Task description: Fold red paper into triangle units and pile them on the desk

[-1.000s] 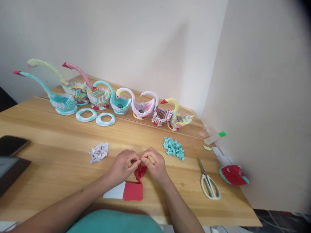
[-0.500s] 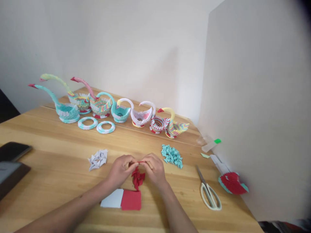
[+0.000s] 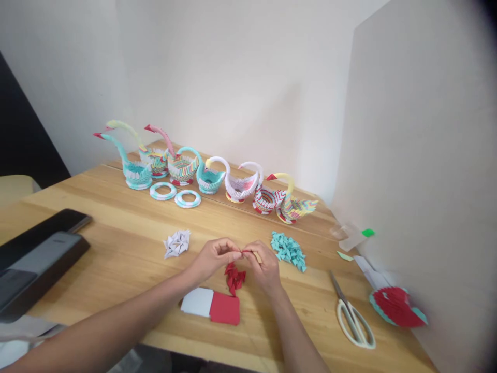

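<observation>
Wood grain runs across the pale table (image 3: pixel 116 207), which sits in a corner of plain white walls. Paper swans (image 3: pixel 209 171) stand in a row along the far edge, with two paper rings (image 3: pixel 175 195) just in front of them. Nearer lie a white heap (image 3: pixel 177 243) of folded pieces and a teal heap (image 3: pixel 289 250), well apart, the hands between them. Scissors (image 3: pixel 352 318) lie to the right, near a red and teal fan-shaped piece (image 3: pixel 398 307) by the wall. A dark tablet (image 3: pixel 39 259) rests at the left edge. Both forearms reach in from the near edge and meet at mid-table. The left hand (image 3: pixel 212 258) and right hand (image 3: pixel 266 267) face each other, fingers curled, thumb and forefinger tips pinching a small red strip (image 3: pixel 247 252) held between them just above the table. Below it lies a red heap (image 3: pixel 235 277), and nearer still a red sheet (image 3: pixel 225 309) overlapping a white sheet (image 3: pixel 197 301).
</observation>
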A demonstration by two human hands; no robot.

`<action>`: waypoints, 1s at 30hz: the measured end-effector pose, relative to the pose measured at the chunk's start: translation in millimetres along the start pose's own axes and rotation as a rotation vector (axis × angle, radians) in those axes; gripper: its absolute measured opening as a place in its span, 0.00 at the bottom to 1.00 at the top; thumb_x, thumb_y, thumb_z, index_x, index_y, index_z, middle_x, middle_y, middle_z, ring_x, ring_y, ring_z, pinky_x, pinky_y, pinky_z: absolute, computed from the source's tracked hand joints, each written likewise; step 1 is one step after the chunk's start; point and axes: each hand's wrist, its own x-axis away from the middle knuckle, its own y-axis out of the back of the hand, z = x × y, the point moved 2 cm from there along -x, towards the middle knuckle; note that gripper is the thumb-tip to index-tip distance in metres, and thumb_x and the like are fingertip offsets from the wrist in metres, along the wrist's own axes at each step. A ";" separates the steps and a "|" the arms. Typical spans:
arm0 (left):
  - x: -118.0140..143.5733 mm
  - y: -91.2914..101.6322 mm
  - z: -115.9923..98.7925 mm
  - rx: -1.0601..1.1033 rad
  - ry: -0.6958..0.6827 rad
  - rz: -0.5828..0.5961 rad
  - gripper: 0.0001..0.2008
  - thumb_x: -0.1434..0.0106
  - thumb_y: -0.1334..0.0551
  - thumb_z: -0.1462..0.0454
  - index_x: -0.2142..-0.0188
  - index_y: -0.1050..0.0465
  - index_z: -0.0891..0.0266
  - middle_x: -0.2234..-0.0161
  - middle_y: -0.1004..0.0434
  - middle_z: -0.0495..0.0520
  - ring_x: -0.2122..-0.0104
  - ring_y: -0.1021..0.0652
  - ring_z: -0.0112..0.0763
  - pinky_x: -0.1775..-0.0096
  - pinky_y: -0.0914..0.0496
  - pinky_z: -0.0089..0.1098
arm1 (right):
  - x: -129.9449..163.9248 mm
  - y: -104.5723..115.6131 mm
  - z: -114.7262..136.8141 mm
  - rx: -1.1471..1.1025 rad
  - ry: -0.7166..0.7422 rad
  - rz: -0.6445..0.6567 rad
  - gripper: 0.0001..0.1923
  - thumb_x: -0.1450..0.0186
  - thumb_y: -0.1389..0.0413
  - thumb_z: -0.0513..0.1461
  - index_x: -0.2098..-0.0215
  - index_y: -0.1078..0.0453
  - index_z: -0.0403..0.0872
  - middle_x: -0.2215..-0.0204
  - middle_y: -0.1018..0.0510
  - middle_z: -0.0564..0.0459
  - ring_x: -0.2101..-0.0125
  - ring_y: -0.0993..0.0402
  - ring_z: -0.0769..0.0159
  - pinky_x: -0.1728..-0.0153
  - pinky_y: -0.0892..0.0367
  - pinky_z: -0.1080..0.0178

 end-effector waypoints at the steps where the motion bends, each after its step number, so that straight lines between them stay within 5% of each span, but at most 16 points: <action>1: -0.5 0.2 0.7 0.010 -0.003 -0.004 0.18 0.53 0.28 0.54 0.72 0.26 0.66 0.76 0.26 0.48 0.75 0.30 0.25 0.69 0.37 0.27 | 0.0 0.4 -0.4 0.010 0.000 0.007 0.08 0.32 0.47 0.39 0.68 0.27 0.49 0.75 0.23 0.54 0.73 0.27 0.65 0.70 0.32 0.63; 9: -4.2 -0.1 10.3 0.079 -0.036 -0.051 0.17 0.53 0.27 0.56 0.70 0.27 0.65 0.73 0.24 0.49 0.74 0.27 0.25 0.69 0.35 0.27 | 1.9 0.1 -7.7 -0.004 -0.116 0.028 0.09 0.34 0.46 0.41 0.57 0.27 0.49 0.70 0.20 0.52 0.70 0.23 0.63 0.65 0.29 0.62; 16: -0.5 -1.6 8.7 -0.075 -0.070 -0.110 0.16 0.48 0.30 0.62 0.60 0.27 0.65 0.69 0.22 0.52 0.68 0.23 0.32 0.65 0.32 0.30 | 0.6 -3.2 -4.8 -0.024 -0.167 0.042 0.08 0.33 0.46 0.41 0.63 0.26 0.48 0.70 0.20 0.51 0.69 0.24 0.63 0.66 0.30 0.63; 30: -0.8 1.4 5.0 -0.165 -0.113 -0.135 0.17 0.45 0.33 0.62 0.56 0.28 0.65 0.65 0.20 0.56 0.66 0.22 0.34 0.64 0.30 0.31 | 6.4 -11.3 -9.9 -0.189 -0.296 0.019 0.09 0.34 0.46 0.41 0.58 0.28 0.47 0.65 0.20 0.48 0.66 0.23 0.62 0.63 0.27 0.61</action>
